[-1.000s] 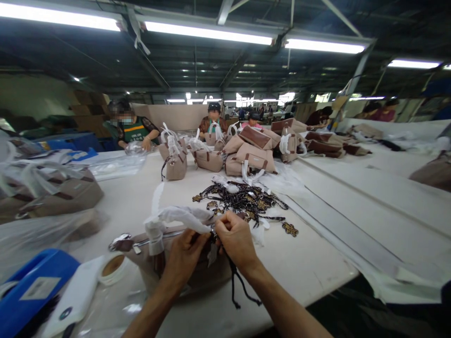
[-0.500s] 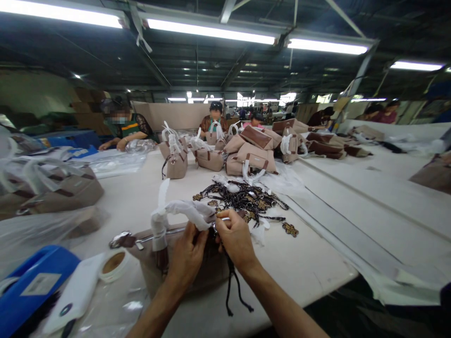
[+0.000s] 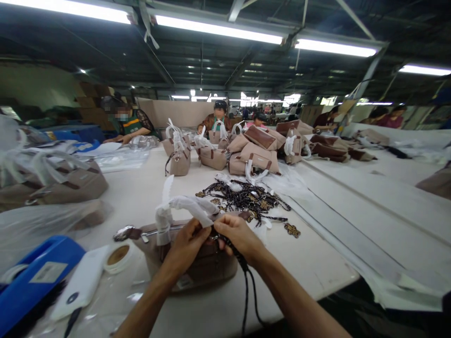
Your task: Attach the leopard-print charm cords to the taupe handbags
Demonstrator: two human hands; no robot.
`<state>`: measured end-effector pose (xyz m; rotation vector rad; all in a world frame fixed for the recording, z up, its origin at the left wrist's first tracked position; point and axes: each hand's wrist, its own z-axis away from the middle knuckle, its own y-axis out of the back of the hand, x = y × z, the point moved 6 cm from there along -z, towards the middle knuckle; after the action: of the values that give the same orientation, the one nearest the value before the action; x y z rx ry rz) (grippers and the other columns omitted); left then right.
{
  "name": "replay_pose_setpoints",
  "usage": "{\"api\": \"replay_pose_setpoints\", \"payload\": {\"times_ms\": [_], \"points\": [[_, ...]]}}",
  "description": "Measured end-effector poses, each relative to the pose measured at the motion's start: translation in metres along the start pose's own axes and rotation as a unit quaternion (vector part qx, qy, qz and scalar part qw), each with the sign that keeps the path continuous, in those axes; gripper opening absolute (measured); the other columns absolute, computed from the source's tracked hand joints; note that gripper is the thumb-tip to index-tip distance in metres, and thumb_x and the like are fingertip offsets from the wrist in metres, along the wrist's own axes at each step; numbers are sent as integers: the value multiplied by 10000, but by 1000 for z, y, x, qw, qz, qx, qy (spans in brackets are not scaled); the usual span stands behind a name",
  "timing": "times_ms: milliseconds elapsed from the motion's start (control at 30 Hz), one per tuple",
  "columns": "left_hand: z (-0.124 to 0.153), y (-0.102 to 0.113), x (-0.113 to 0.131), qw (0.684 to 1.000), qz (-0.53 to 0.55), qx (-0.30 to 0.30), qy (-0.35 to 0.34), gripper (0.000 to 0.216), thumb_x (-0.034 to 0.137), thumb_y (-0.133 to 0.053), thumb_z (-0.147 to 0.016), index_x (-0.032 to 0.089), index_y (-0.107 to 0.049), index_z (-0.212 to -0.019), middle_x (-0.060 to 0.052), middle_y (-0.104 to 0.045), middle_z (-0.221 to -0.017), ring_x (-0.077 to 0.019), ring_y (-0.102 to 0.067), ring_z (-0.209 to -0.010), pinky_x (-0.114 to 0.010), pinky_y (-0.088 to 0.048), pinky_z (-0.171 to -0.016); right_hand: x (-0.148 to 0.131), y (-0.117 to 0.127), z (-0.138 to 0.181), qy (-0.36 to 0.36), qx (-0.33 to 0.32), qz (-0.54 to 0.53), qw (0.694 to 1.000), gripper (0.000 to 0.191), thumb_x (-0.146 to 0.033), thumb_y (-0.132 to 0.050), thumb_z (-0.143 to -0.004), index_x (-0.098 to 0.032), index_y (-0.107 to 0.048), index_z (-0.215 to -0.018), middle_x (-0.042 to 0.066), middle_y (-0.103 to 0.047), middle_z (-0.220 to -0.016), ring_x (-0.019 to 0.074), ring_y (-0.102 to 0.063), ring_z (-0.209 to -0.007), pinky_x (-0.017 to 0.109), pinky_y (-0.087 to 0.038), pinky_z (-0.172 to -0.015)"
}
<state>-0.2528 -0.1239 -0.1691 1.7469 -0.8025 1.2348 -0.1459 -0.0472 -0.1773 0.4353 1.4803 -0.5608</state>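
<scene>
While both forearms are reached in over the near edge of the table point(image 3: 317, 258) and slanted toward each other, the two hands are brought almost fingertip to fingertip above a taupe handbag point(image 3: 206, 270). By the bag, a place near that edge is taken up, well left of the table's near right corner. The left hand point(image 3: 188, 244) is turned back upward, with its wrist nearly straight and its fingers curled; its grip is pressed together, thumb against forefinger, at the lower end of the white-wrapped handle point(image 3: 185, 203), though what is caught between the tips cannot be told. The right hand point(image 3: 239, 237) is angled in from the opposite side, its wrist slightly bent, its thumb and forefinger pointed at the left fingertips and its other fingers folded below. By its grip a dark braided cord point(image 3: 239, 257) is pinched, and the cord's loose ends are trailed toward the near edge. Beyond the right hand, farther from that edge, a pile of braided charms point(image 3: 243, 199) is spread. Left of the bag, a tape roll point(image 3: 117, 256), a white device point(image 3: 82, 281) and a blue tool point(image 3: 45, 274) are laid toward the near edge.
</scene>
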Motion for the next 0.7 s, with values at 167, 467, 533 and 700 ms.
{"api": "replay_pose_setpoints", "payload": {"times_ms": [167,467,533,700], "points": [[-3,2,-8,995,77,-56,38,197,380,-605,-831,189,-654,-843,-7,-710,-814,-199,-670,-780,-308,-555,-728,-6,12,11,-24,-90,43,995,340,-493,-510,-849,-167,-583,-915,-46,-615,-558,66,-512,-343,141,-368,-345],[-8,-4,-5,991,64,-118,28,233,378,-644,-802,185,-667,-930,-33,-718,-900,-214,-667,-865,-333,-558,-786,-15,28,9,-41,-56,58,996,205,-301,-587,-769,-158,-615,-913,-74,-577,-484,33,-354,-272,129,-221,-287],[-9,-2,-3,993,48,-104,22,220,371,-653,-788,182,-668,-899,-35,-720,-902,-211,-665,-861,-321,-554,-777,-13,26,9,-49,-56,44,996,228,-301,-584,-769,-161,-598,-949,-78,-577,-489,36,-340,-267,136,-206,-284],[4,-1,-12,997,59,-17,39,237,400,-635,-790,181,-628,-880,-32,-715,-818,-199,-682,-764,-327,-568,-727,15,17,33,30,85,78,993,210,-319,-529,-839,-193,-522,-1007,-46,-613,-641,98,-526,-368,183,-384,-340]]}}
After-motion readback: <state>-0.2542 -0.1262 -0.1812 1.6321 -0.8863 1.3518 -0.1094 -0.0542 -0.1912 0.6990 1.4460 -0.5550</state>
